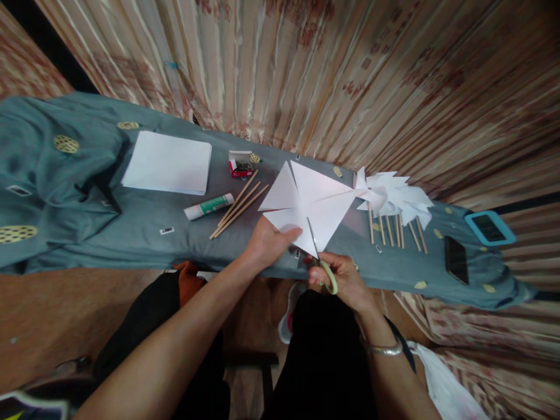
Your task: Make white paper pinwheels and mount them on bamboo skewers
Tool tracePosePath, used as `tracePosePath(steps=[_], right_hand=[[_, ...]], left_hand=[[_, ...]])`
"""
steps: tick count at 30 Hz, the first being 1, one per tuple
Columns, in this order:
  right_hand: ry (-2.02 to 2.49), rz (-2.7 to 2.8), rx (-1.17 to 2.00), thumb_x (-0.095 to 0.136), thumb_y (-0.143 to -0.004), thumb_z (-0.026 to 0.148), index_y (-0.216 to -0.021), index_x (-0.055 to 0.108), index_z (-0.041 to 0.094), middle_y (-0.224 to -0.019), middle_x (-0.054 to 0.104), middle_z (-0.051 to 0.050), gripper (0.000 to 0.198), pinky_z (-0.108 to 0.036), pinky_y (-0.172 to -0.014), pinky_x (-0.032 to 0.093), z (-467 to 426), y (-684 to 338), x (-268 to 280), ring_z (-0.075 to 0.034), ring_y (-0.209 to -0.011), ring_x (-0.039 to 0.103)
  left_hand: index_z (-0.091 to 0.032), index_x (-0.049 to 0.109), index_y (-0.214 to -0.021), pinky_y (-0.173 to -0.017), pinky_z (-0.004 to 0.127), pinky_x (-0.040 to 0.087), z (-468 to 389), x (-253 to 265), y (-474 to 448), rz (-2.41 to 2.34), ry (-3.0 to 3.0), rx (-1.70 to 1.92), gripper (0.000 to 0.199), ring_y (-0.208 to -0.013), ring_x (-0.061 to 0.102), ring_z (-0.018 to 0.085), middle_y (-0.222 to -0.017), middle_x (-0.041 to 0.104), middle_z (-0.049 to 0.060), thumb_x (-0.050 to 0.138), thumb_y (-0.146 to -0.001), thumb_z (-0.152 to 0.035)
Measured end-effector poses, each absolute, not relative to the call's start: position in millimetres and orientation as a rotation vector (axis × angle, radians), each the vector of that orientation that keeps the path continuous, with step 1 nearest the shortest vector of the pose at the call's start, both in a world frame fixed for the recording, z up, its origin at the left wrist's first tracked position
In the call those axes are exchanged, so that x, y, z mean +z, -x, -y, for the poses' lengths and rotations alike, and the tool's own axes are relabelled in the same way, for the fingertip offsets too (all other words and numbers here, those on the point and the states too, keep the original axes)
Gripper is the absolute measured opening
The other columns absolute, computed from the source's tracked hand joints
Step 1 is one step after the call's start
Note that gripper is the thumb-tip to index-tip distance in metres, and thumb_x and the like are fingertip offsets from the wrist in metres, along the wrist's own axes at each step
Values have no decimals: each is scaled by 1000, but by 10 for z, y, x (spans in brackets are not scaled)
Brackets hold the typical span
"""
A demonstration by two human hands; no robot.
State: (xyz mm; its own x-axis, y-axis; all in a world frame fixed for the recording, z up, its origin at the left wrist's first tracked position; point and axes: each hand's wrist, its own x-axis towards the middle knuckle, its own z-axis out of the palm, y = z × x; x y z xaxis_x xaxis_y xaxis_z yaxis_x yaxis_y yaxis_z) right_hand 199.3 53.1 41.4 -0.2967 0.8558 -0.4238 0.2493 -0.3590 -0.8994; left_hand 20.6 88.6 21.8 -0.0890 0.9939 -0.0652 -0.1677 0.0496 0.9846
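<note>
A square sheet of white paper (326,189) with slits running in from its corners lies over the front middle of the table. My left hand (270,240) pinches its near-left part, thumb on top and fingers underneath. Scissors (329,276) with pale green handles are in my right hand (341,274), fingers wrapped through the loops. Their blades reach into the near corner of the sheet, pointing toward its middle. To the right lie several white paper pinwheels (394,195) on wooden sticks, overlapping one another.
Left of the sheet are loose wooden sticks (238,207), a glue stick (209,206), a small red box (240,164) of dark bits and a stack of white paper (168,163). A phone (456,259) and a blue-framed device (490,227) lie far right. A curtain (262,70) hangs behind.
</note>
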Motion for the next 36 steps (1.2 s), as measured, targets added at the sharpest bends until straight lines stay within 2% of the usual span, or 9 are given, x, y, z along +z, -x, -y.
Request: tracePosePath(steps=[7,15,26,36], right_hand=[[1496,1412,1652,86,-51,50,-71,72,16,-53,60,2,42,-21,-47,40,-530,-1986,424,-9,-48,49],[1486,1455,1633,83,-56,54,-77,74,17,-55,61,1,43,-22,-48,42,-530,-2000,399,-9,-49,50],[1499,1397,1653,86,-49,53,-75,75,17,-53,61,2,45,-21,-46,41,-540,-1988,421,-9,-47,50],[1501,1445,1644,86,-53,48,-73,75,17,-51,59,2,38,-21,-45,40,-547,-1999,423,-9,-46,49]], left_hand=[[-19,60,-77,-71,30,52,-879,280,-194,-1194,-997,1276,19,-75,63,18,-82,70,4,68,-64,-7],[-18,59,-76,-74,31,51,-877,258,-198,-1193,-992,1282,18,-75,63,18,-81,69,3,68,-63,-9],[-20,61,-80,-79,32,52,-878,258,-210,-1199,-1013,1288,23,-81,66,20,-86,71,4,68,-62,-7],[-21,59,-82,-80,32,52,-879,262,-204,-1185,-1014,1295,26,-81,65,20,-87,71,3,68,-62,-6]])
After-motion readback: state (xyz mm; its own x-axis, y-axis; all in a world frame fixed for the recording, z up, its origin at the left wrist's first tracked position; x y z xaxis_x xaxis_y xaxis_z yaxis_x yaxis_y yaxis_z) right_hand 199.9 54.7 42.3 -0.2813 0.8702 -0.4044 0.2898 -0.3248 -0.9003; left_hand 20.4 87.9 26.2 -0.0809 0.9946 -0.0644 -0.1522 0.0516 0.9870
